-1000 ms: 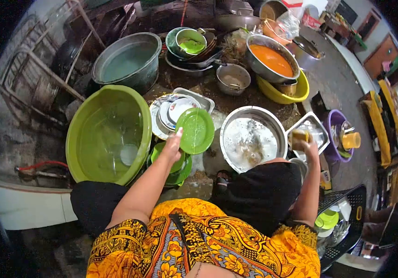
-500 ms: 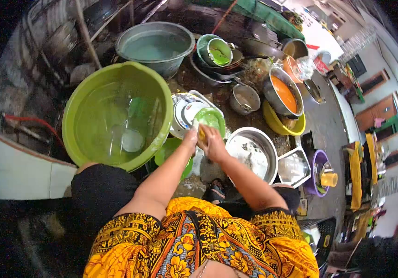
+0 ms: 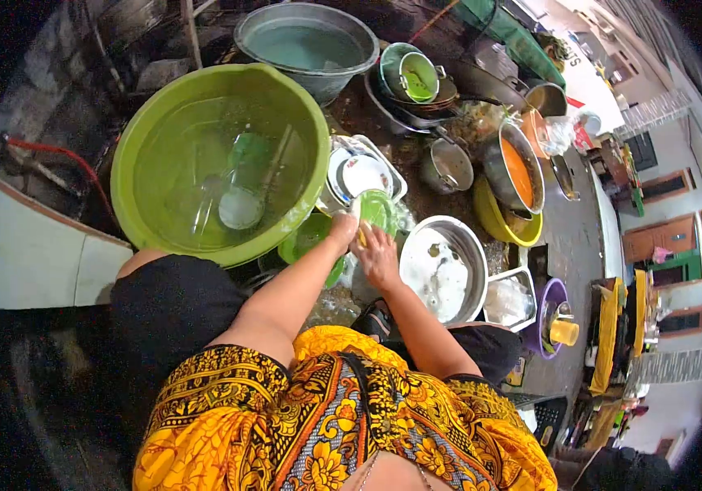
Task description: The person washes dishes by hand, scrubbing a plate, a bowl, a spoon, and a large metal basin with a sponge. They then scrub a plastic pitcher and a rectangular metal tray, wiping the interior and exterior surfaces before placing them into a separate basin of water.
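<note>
My left hand (image 3: 344, 229) is closed on the near edge of a round green plate (image 3: 379, 211), which is tilted and looks wet. In my right hand (image 3: 378, 258) a small yellow sponge (image 3: 362, 238) shows between the fingers, close to the plate's lower edge. Behind the plate, white plates (image 3: 365, 174) are stacked in a white rectangular tray (image 3: 396, 163). A light green basin (image 3: 308, 235) lies beneath my left forearm. To the right of my right hand stands a wide metal pan (image 3: 443, 277) with suds and dark bits in it.
A large green tub (image 3: 318, 147) of water, with dishes under the surface, stands left. Behind it is a grey tub (image 3: 312, 78) of water. Dirty pots (image 3: 447, 166), a pot of orange liquid (image 3: 520, 172) and a purple basin (image 3: 549, 321) sit to the right.
The view has shifted, so the tubs and pots appear higher and farther right. Both hands remain at the green plate, and the sponge has moved slightly along its edge.
</note>
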Demonstrator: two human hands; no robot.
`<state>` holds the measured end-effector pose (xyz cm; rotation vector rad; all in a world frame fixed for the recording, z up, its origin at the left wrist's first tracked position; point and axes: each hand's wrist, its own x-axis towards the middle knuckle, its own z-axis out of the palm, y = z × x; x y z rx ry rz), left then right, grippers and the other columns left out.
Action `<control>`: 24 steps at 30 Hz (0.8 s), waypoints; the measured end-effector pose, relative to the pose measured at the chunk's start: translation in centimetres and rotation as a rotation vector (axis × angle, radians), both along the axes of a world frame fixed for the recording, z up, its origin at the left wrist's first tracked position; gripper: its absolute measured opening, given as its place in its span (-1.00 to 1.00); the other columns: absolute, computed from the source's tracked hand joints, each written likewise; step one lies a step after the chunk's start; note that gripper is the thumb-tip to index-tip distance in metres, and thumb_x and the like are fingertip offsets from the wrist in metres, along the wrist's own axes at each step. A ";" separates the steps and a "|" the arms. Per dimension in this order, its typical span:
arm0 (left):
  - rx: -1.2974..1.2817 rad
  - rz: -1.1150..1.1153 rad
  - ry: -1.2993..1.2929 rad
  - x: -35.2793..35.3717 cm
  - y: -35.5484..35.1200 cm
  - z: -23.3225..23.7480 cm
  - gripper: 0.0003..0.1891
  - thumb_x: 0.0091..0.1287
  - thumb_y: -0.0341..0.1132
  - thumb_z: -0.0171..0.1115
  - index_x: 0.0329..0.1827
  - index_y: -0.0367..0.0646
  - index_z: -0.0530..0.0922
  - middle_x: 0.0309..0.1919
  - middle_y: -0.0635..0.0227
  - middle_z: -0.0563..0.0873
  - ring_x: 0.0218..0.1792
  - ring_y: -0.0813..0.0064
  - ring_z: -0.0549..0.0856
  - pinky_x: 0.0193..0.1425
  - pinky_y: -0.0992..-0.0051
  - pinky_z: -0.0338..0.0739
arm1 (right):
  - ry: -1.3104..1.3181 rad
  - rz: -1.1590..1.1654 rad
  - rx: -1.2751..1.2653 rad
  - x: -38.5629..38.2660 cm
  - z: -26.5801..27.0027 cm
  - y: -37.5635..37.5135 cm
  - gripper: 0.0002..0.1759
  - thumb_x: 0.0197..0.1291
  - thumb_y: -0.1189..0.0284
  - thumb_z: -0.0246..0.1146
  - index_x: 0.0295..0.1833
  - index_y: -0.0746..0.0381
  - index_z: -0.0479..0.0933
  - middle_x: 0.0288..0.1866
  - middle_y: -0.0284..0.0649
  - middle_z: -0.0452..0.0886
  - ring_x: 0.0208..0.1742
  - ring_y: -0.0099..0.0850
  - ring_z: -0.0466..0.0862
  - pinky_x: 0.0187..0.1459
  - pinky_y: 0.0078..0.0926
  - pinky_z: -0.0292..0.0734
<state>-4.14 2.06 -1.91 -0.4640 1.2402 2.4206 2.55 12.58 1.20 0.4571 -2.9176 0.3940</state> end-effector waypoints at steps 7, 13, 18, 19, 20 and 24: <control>-0.387 -0.240 0.097 1.7 4.1 -5.2 -0.69 0.29 -0.24 0.00 -0.02 -0.25 0.51 -0.21 0.23 0.62 -0.28 0.43 0.55 -0.20 0.33 0.45 | 0.134 -0.463 0.056 -2.0 1.4 3.2 -0.43 0.05 0.46 0.12 0.26 0.05 0.35 0.16 0.08 0.40 0.14 0.05 0.37 0.17 -0.10 0.27; 0.033 -0.125 -0.060 -0.2 0.4 -1.9 -0.72 0.27 -0.27 0.07 -0.11 -0.31 0.54 -0.23 0.23 0.63 -0.27 0.45 0.59 -0.24 0.39 0.50 | 0.011 -0.085 -0.135 1.6 2.3 -1.1 -0.30 -0.14 0.63 0.21 0.25 0.09 0.35 0.19 0.01 0.39 0.09 0.01 0.40 0.19 -0.18 0.31; -0.005 -0.144 0.011 -2.4 1.8 -7.7 -0.78 0.24 -0.29 0.06 -0.38 -0.30 0.54 -0.50 0.37 0.57 -0.50 0.50 0.47 -0.44 0.36 0.40 | 0.033 -0.237 -0.011 0.0 3.1 4.5 -0.41 -0.05 0.61 0.17 0.21 0.24 0.40 0.11 0.05 0.48 0.11 -0.08 0.46 0.20 -0.17 0.31; -0.075 -0.078 -0.054 -1.3 1.5 -3.5 -0.75 0.25 -0.28 0.04 -0.43 -0.30 0.54 -0.55 0.39 0.54 -0.51 0.52 0.44 -0.46 0.36 0.35 | 0.055 -0.275 -0.015 -0.3 2.7 4.3 -0.41 -0.07 0.62 0.19 0.20 0.23 0.41 0.15 0.06 0.45 0.15 -0.05 0.42 0.22 -0.17 0.30; -0.073 -0.086 -0.052 -1.5 1.6 -4.1 -0.75 0.25 -0.28 0.04 -0.43 -0.30 0.54 -0.55 0.39 0.54 -0.51 0.52 0.44 -0.46 0.36 0.35 | 0.078 -0.313 -0.018 -0.6 3.1 2.8 -0.40 -0.09 0.62 0.21 0.19 0.21 0.43 0.18 0.07 0.42 0.18 -0.03 0.39 0.23 -0.16 0.28; -0.092 -0.095 0.039 -2.5 1.1 -2.6 -0.61 0.36 -0.03 0.03 -0.16 -0.23 0.57 -0.38 0.33 0.61 -0.45 0.49 0.54 -0.35 0.46 0.50 | 0.011 -0.254 -0.177 2.1 3.7 -2.7 -0.38 -0.10 0.57 0.26 0.20 0.14 0.42 0.18 0.04 0.39 0.19 0.02 0.37 0.22 -0.13 0.26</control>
